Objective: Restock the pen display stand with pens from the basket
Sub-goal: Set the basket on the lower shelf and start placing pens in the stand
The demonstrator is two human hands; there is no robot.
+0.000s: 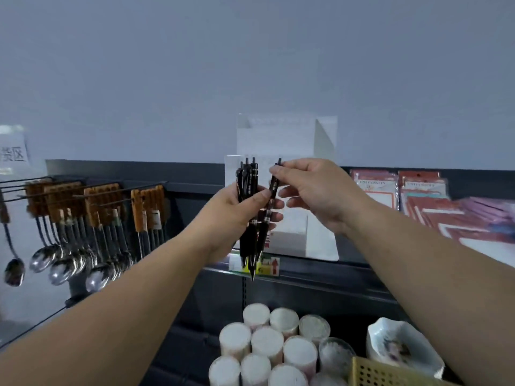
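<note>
My left hand [231,215] grips a bunch of black pens [248,190], held upright with tips pointing down. My right hand [315,190] pinches the top end of one black pen [271,199] beside the bunch, its lower part still against the others. Both hands are raised in front of the clear acrylic pen display stand [320,240] on the dark shelf. A corner of the yellow perforated basket [384,374] shows at the bottom right.
Spoons with wooden handles [83,246] hang on hooks at the left. Red-and-white packaged paper goods [434,207] lie on the shelf to the right. Below are several white-topped cylindrical rolls [267,341] and a white ceramic dish [401,349].
</note>
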